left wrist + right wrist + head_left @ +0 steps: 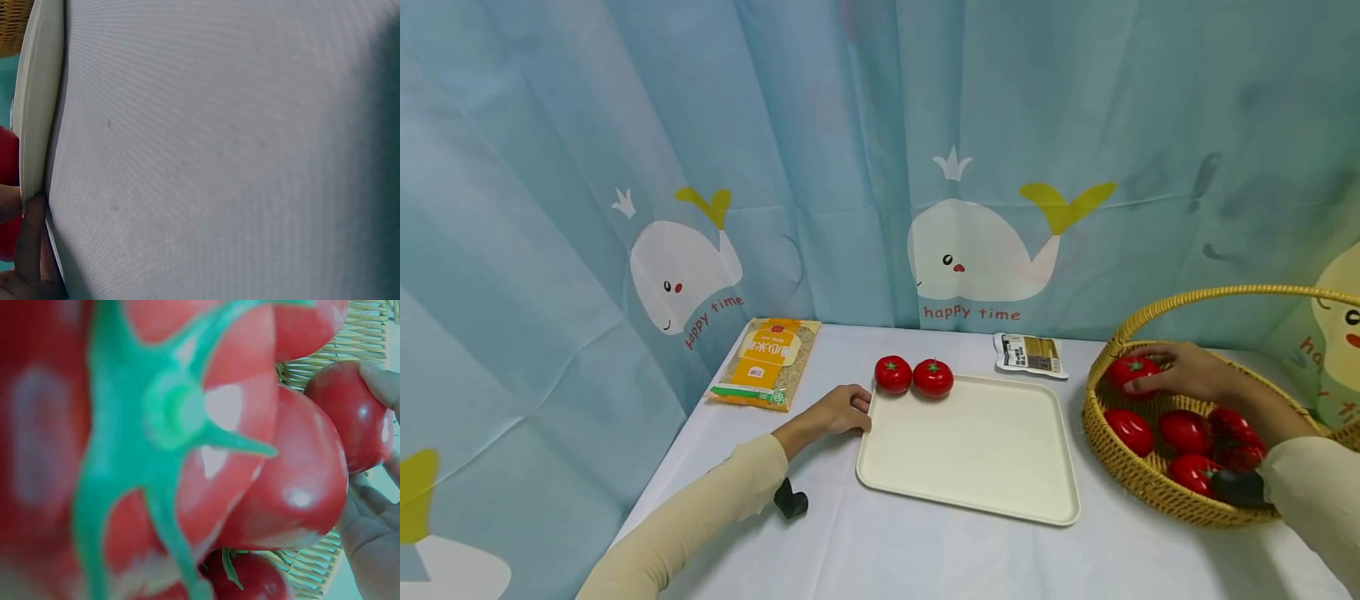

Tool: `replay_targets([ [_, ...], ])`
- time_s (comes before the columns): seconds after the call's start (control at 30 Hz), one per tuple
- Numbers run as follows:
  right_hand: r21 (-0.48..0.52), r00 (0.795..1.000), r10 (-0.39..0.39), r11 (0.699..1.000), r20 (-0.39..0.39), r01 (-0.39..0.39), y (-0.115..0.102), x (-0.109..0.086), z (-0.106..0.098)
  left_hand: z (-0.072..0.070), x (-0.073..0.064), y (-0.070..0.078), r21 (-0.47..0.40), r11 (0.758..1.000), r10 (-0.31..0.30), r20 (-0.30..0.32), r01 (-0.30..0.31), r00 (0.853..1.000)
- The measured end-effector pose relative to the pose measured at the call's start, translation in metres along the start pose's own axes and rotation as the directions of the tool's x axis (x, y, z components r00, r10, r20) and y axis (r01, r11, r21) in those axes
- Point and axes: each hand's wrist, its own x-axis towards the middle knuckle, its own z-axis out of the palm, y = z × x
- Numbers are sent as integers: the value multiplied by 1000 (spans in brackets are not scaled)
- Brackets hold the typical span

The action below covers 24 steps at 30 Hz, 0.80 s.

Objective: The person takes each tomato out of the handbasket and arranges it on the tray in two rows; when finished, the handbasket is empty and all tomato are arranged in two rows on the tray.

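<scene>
At the left edge of the cream tray (970, 450), my left hand (842, 410) pinches the rim; in the left wrist view its thumb and fingers (30, 240) meet at the tray wall (39, 119). Two red tomatoes (892, 375) (933, 379) sit side by side in the tray's far left corner. My right hand (1187, 372) reaches into the wicker basket (1112, 450) and grips a tomato (1131, 377) near its far left wall. Several more tomatoes (1185, 432) lie below that hand, one filling much of the right wrist view.
A bag of grain (763, 364) lies at the far left of the white table (925, 550). Behind the tray is a small packet (1031, 356). A black object (791, 500) shows beside the left forearm. The basket's tall handle (1217, 292) arches over the right arm. A blue curtain (835, 167) hangs behind.
</scene>
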Motion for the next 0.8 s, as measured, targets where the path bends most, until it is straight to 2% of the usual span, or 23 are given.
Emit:
replay_targets([
  [0.4,2,998,12,1000,-67,-12,-2,-11,-11,1,0,1,-7,1000,9,0,-9,1000],
  [0.6,50,996,-6,999,-87,11,-3,-16,-11,1,1,-1,-2,1000,4,-3,-4,1000],
  [0.8,34,991,-27,999,-128,32,-7,-24,-11,1,1,-1,4,1000,12,-1,-12,1000],
])
